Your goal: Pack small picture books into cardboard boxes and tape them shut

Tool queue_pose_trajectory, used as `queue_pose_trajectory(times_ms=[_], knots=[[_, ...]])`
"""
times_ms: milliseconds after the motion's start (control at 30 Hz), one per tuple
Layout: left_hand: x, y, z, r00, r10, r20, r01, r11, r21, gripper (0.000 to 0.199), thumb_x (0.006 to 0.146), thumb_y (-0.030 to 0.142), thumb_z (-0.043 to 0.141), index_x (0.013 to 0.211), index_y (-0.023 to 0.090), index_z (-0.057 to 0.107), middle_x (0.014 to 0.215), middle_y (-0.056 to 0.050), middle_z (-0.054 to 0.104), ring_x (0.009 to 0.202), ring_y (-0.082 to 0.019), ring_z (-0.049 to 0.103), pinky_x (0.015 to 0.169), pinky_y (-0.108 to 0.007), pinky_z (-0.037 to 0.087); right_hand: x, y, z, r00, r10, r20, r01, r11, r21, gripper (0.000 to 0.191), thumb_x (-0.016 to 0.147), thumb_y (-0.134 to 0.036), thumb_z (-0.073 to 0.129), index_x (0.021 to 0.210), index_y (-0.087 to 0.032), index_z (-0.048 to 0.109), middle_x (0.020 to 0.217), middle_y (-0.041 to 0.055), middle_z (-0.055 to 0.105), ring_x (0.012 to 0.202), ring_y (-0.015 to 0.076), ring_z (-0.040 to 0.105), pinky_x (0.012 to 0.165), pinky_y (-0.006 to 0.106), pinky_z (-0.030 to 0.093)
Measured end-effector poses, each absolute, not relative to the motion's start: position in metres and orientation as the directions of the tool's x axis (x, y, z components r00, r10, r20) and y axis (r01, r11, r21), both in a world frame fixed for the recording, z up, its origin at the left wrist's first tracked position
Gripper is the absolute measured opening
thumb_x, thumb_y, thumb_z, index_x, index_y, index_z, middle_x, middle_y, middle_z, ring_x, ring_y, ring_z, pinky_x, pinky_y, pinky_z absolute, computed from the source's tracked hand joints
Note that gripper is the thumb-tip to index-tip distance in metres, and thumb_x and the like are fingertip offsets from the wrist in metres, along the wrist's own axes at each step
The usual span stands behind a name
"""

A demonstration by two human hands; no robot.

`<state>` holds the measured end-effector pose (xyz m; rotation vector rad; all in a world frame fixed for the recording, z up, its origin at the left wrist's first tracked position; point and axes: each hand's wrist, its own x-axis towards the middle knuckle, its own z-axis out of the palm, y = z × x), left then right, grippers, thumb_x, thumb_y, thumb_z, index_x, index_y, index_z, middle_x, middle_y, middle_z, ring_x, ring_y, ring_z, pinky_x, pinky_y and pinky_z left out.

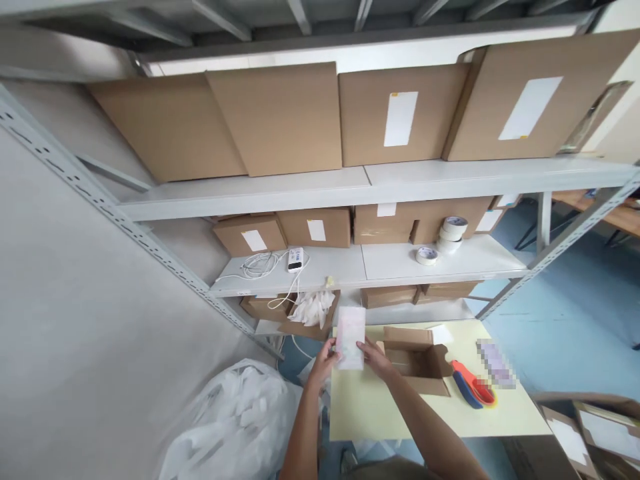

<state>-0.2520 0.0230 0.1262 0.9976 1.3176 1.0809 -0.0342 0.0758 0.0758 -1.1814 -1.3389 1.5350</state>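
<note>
Over the left part of a pale yellow table [370,407], I hold up a flat, whitish-pink rectangular packet [351,337]. My left hand [326,360] grips its left edge, while my right hand [376,358] has its fingers closed on the right edge. What the packet contains cannot be made out. Just right of it, partly behind my right hand and forearm, is a cardboard box [407,335] with its flaps up and its inside showing. A red, blue and yellow tape dispenser [473,385] lies beside the box. Farther right lies a blurred purple item [496,363].
Grey metal shelving [280,197] holding brown cartons [290,120] stands behind the table. Tape rolls [449,233] and a white power strip [295,259] rest on its middle shelf. A big white plastic bag [235,427] is at lower left; more cartons [570,433] are at lower right.
</note>
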Motion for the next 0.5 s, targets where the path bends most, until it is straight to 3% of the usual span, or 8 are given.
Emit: queue_pose_trajectory(times_ms=[100,167,333,500], knots=[[-0.224,0.026,0.147,-0.029,0.983,-0.182,-0.080,0.179,0.981,0.052,0.074,0.043,0.079,0.120,0.021,0.068,0.125,-0.011,0.073,0.105,-0.025,0.071,0.095,-0.037,0.056,-0.006,0.084,0.113,-0.378,0.899,-0.219,-0.186,-0.306,-0.934,0.063,0.078,-0.063,0.078,0.124,-0.022,0.071,0.108,0.0119,0.081,0.095,0.0311,0.078,0.085,0.046,0.061],[-0.195,0.030,0.158,-0.033,0.982,-0.186,-0.101,0.182,0.978,0.054,0.071,0.043,0.081,0.118,0.020,0.068,0.125,-0.012,0.073,0.106,-0.026,0.071,0.095,-0.038,0.056,0.021,0.091,0.134,-0.352,0.910,-0.219,-0.243,-0.314,-0.918,0.059,0.072,-0.060,0.083,0.116,-0.021,0.073,0.104,0.0104,0.081,0.093,0.0307,0.076,0.083,0.043,0.060],[-0.102,0.045,0.170,-0.043,0.976,-0.213,-0.152,0.205,0.967,0.061,0.066,0.042,0.086,0.120,0.019,0.067,0.130,-0.015,0.073,0.113,-0.029,0.071,0.096,-0.039,0.055,0.107,0.106,0.162,-0.260,0.937,-0.234,-0.282,-0.305,-0.910,0.040,0.066,-0.046,0.086,0.093,-0.022,0.072,0.087,0.0055,0.080,0.082,0.0259,0.073,0.074,0.035,0.058],[-0.013,0.062,0.167,0.002,0.981,-0.192,-0.239,0.187,0.953,0.069,0.065,0.035,0.088,0.129,0.018,0.066,0.129,-0.014,0.074,0.121,-0.030,0.068,0.106,-0.042,0.051,0.195,0.106,0.166,-0.224,0.954,-0.202,-0.269,-0.259,-0.928,0.037,0.070,-0.043,0.078,0.098,-0.022,0.069,0.095,0.0051,0.080,0.085,0.0243,0.072,0.076,0.033,0.057]])
